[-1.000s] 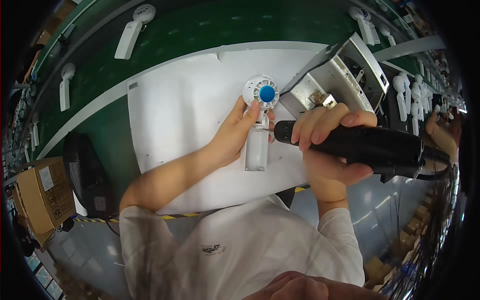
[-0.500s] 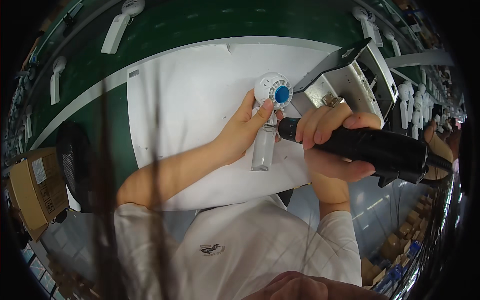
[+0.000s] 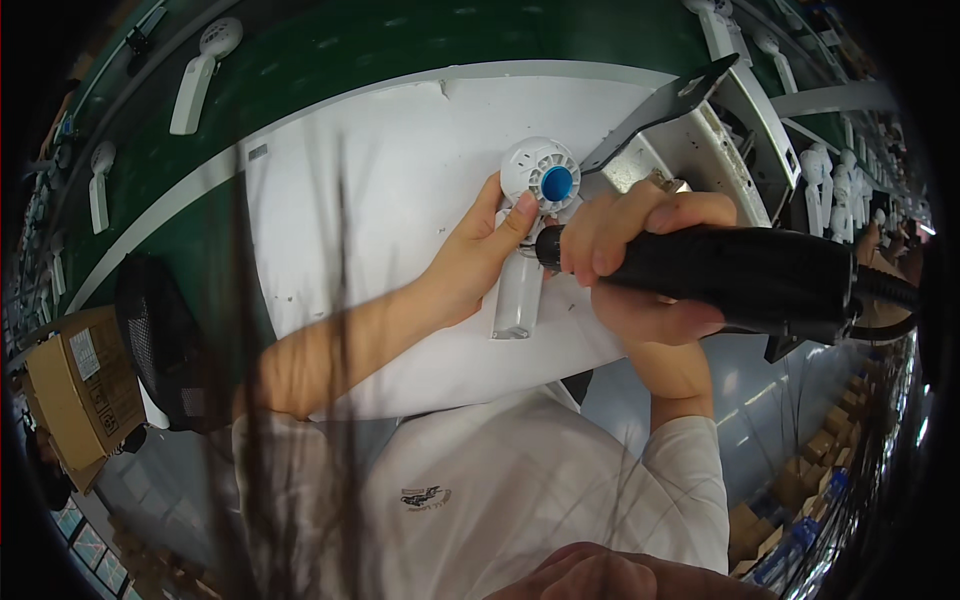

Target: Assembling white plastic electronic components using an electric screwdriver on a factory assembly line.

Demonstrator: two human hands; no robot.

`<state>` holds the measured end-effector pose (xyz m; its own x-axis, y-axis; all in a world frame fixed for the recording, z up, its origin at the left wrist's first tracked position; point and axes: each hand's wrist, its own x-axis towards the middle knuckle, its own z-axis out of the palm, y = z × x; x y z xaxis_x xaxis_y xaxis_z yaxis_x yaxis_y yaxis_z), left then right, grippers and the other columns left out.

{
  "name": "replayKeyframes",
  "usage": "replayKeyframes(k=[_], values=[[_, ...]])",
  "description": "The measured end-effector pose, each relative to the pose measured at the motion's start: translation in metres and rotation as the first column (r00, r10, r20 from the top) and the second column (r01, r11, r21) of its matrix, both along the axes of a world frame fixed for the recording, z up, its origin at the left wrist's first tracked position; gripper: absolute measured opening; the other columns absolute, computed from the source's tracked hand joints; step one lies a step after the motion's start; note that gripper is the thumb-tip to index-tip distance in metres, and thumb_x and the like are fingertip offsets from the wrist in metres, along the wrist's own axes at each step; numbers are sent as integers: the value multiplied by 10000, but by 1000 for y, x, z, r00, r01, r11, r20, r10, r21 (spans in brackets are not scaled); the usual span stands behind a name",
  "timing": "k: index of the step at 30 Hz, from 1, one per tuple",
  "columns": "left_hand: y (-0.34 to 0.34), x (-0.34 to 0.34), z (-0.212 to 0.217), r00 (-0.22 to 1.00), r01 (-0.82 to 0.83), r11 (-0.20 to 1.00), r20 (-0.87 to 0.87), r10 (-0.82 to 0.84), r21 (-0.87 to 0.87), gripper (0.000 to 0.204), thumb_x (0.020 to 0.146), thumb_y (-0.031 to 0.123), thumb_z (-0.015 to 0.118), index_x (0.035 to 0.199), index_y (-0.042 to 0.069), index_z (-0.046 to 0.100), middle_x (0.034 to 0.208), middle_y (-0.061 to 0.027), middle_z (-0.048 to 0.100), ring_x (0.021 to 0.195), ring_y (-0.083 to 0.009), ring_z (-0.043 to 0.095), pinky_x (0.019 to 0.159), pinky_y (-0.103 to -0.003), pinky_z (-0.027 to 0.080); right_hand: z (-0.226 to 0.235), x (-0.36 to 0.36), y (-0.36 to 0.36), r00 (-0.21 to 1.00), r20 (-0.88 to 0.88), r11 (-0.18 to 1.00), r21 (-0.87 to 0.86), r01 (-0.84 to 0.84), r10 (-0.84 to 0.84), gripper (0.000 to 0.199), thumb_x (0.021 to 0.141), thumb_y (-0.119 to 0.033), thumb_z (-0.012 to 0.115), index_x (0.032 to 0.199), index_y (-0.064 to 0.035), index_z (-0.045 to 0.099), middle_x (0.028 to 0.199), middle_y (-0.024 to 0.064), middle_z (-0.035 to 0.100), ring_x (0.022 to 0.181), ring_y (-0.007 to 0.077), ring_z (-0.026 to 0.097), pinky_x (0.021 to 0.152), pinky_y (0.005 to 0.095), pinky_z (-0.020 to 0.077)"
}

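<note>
My left hand [image 3: 474,247] is closed round the neck of a white handheld fan [image 3: 527,165], thumb lying over the side of its round head. The fan has a vented white head with a blue centre, and its pale handle [image 3: 517,300] slants down toward me. In my right hand [image 3: 640,262] is a thick black electric screwdriver [image 3: 755,278], held almost level with a cord leaving its far right end. The screwdriver's nose meets the fan just under the head. My fingers and the nose hide the exact contact point.
The white work surface [image 3: 370,230] lies beneath my hands. A metal fixture with a black plate [image 3: 665,112] stands right of the fan. Beyond, more white fans [image 3: 205,75] lie on a green belt [image 3: 380,35]. A black mesh chair back [image 3: 160,340] and cardboard box [image 3: 82,385] are at left.
The screwdriver and my right hand have shifted slightly left, closer against the fan. Fans on the green belt appear further left. The whole view has moved a little.
</note>
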<state>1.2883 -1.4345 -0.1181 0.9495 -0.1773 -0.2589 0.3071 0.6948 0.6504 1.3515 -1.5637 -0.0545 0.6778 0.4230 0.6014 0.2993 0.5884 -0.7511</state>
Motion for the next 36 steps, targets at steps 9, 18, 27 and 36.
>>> replayKeyframes(k=[9, 18, 27, 36], values=[[1, -5, 3, 993, 113, 993, 22, -112, -29, 693, 885, 12, 584, 1449, 144, 204, 1118, -94, 521, 926, -192, 595, 794, -380, 541, 50, 4, -44, 868, 234, 899, 94, 427, -437, 727, 875, -676, 517, 1148, -22, 355, 742, 130, 531, 558, 218, 520, 524, 345, 490], [-2, -5, 2, 993, 106, 987, -41, -112, -121, 450, 1026, 418, 412, 1393, 178, 313, 1100, -47, 550, 890, -146, 581, 752, -331, 545, 48, -10, -31, 996, -55, 993, 90, 70, -66, 705, 818, -654, 621, 1128, -73, 370, 739, 120, 515, 589, 230, 539, 574, 392, 483], [-4, -4, 7, 998, 70, 997, -3, -70, -29, 468, 1035, 443, 370, 1417, 179, 310, 1142, -41, 552, 942, -120, 569, 757, -305, 540, 27, -13, -10, 986, -162, 996, -73, -58, 45, 712, 743, -581, 691, 1117, -76, 355, 773, 100, 524, 669, 214, 549, 659, 384, 501], [2, -7, 11, 987, 118, 990, -100, -125, -74, 509, 1029, 436, 407, 1460, 178, 327, 1267, -29, 496, 1134, -126, 477, 962, -307, 446, 18, -10, -6, 984, -118, 982, -120, -148, 134, 592, 812, -471, 696, 1103, -69, 372, 782, 116, 537, 669, 214, 547, 653, 362, 499]])
